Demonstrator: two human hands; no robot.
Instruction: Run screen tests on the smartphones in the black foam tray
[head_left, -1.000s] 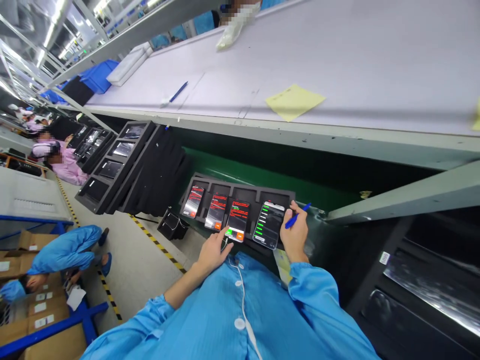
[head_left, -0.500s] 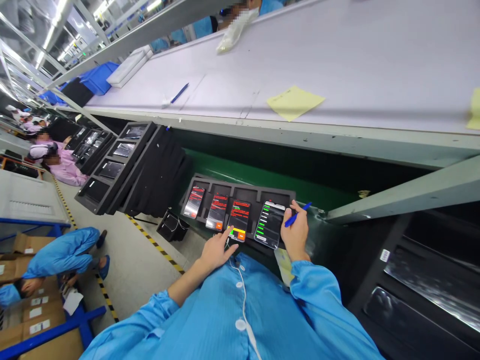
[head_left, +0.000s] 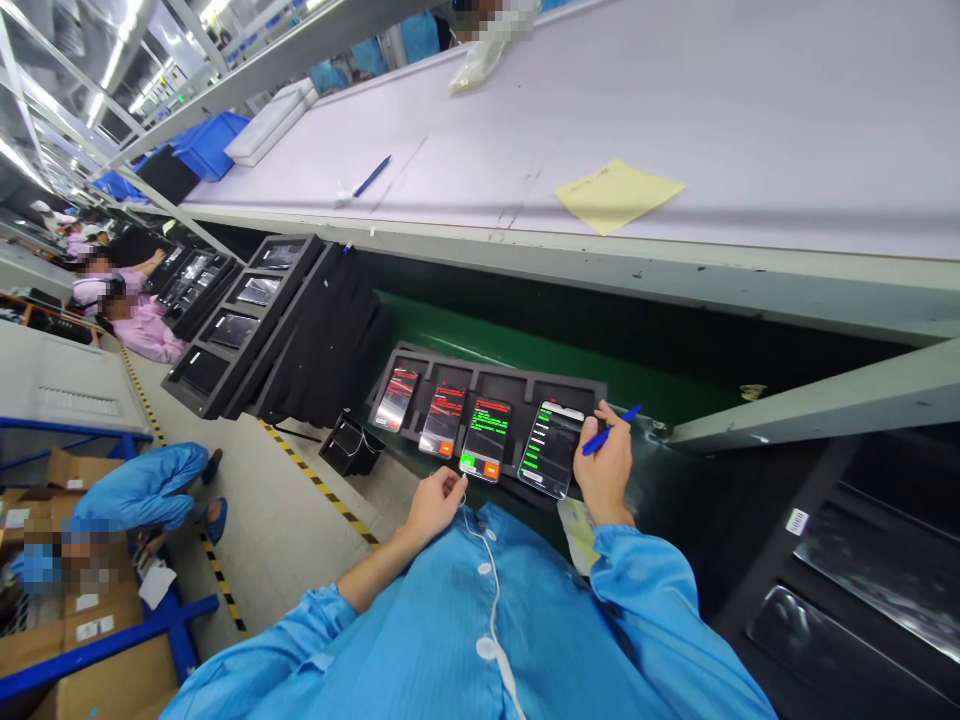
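Observation:
My left hand (head_left: pixel 436 503) is closed at the bottom edge of the third phone (head_left: pixel 486 438), its fingertips pinched around the plug end of a white cable (head_left: pixel 491 600). That phone shows red and green text with a green and an orange button. My right hand (head_left: pixel 606 465) grips a blue pen (head_left: pixel 611 430) and rests against the right side of the fourth phone (head_left: pixel 551 450), whose screen lists green and white lines. Two more phones, the first (head_left: pixel 396 398) and the second (head_left: pixel 441 420), lie to the left with red text. All four sit by a black foam tray (head_left: pixel 517 380).
Stacked black trays with phones (head_left: pixel 281 330) stand at the left. Larger dark trays (head_left: pixel 840 500) lie at the right. Above is a white shelf (head_left: pixel 712 120) with a yellow note (head_left: pixel 619 195) and a pen (head_left: pixel 373 176). A person in blue (head_left: pixel 142 490) bends over boxes at left.
My left hand has drawn back from the third phone's screen to its lower edge and curled its fingers. The yellow bar there is gone and more text is green. My right hand keeps the pen.

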